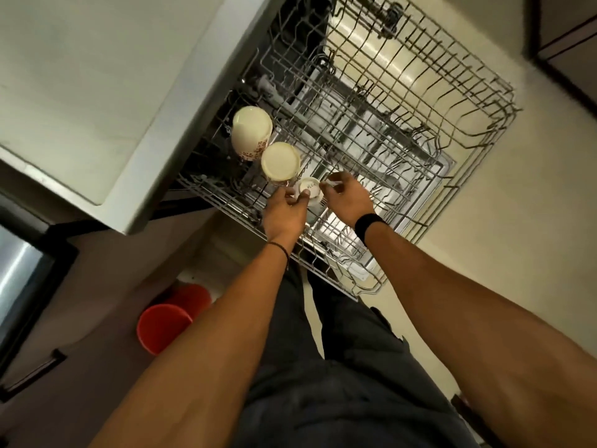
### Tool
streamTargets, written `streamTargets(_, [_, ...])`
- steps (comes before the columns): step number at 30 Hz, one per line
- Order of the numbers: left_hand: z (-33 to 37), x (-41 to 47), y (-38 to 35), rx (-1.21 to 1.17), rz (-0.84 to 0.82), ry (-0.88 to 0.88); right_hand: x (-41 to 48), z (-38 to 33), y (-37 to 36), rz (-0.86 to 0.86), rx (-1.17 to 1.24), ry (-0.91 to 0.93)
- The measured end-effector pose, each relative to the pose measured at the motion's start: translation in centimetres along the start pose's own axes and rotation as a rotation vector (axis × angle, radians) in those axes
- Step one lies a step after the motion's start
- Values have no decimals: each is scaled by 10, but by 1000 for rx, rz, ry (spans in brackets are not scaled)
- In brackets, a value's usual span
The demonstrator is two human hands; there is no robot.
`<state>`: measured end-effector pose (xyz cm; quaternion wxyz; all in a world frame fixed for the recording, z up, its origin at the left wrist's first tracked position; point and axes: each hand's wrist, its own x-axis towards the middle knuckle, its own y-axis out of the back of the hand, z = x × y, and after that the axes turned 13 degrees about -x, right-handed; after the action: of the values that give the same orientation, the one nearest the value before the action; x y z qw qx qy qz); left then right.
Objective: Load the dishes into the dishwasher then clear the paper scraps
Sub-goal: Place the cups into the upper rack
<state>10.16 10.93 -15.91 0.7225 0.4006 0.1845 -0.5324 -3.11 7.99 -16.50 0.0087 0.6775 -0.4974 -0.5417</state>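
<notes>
The small white cup [309,188] sits base-up at the near left edge of the pulled-out upper rack [420,130]. The left hand [284,212] grips its near side with curled fingers. The right hand [348,197] pinches a white part on its right side. Two larger cream cups [280,161] stand inverted just beyond. A red bucket [163,328] stands on the floor below.

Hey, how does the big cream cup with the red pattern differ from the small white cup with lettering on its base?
The cream cup with the red pattern is clearly larger than the small white cup. It carries red speckles on its side; the small one has dark lettering on its base. The cream cup stands untouched, while the left hand and right hand grip the small one. Both sit base up in the wire rack.
</notes>
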Motion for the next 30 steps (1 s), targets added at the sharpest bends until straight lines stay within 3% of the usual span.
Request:
streamTargets(8, [49,-78,36,-136,-193,-273,-86,-14,47,30,234,154])
streamTargets(19, [78,-117,90,-284,-260,-403,-153,-37,64,136,409,286])
streamTargets(30, [78,-87,259,-540,-103,-561,-196,-205,12,71,486,505])
